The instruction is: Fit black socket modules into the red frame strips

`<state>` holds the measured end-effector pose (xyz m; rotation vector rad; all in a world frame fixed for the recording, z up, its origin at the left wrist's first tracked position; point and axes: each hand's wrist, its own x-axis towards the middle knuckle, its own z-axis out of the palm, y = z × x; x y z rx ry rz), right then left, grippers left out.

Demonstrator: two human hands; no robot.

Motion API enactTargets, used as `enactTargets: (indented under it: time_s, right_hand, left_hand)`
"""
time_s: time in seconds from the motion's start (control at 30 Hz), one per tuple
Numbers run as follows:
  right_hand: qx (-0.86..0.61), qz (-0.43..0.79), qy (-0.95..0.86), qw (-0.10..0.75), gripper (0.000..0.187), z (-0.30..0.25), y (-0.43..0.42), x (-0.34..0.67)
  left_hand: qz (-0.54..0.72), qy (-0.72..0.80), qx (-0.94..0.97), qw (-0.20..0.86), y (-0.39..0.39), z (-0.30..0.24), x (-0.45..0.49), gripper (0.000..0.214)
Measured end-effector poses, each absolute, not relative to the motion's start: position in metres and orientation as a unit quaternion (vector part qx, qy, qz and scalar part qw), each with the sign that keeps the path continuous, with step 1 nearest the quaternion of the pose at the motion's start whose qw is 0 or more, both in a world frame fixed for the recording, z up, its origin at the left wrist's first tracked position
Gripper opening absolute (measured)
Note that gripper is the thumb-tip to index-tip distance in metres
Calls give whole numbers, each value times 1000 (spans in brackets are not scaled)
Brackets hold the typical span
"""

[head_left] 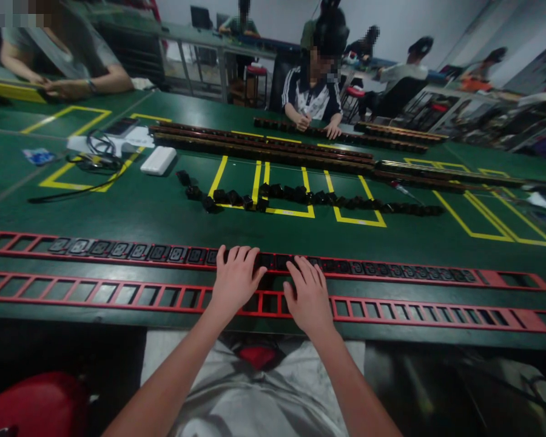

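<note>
Two long red slotted frames lie across the green table in front of me. The far red frame (391,269) holds black socket modules (118,249) along much of its length. The near red frame (95,293) has bare slots. My left hand (235,278) lies flat with its fingers stretched over the far frame's sockets. My right hand (307,292) rests beside it, fingers extended onto the same frame. Neither hand grips anything. A row of loose black socket modules (309,197) lies farther back on the table.
Long dark strips (264,147) lie across the table's far half. A white power bank (158,161), a cable (95,159) and a phone (122,126) sit at the back left. Other people work at the far side and at the left. A red stool (36,403) stands at my lower left.
</note>
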<state>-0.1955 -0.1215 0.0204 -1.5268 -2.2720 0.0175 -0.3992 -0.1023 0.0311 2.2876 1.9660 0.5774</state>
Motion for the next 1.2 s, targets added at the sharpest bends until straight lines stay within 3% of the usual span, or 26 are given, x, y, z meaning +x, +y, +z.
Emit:
enactTargets:
  time_s: [0.1,0.37,0.67,1.2]
  right_hand:
    - [-545,11,-814,198,50,22,-121,-196]
    - [-543,7,-818,189,42,21,-121,-193]
    - [-578,-1,-798,167,29,40,-114,-205]
    - [-593,-29,-785,179,15,35,-90,-142]
  left_hand:
    - [186,641,744,33,-102,31,-397,39]
    - [168,622,764,24,-103,39,-421,45]
    - [108,578,806,66,-83,32,-484,35]
    - [95,575,811,46,-77,39,-404,36]
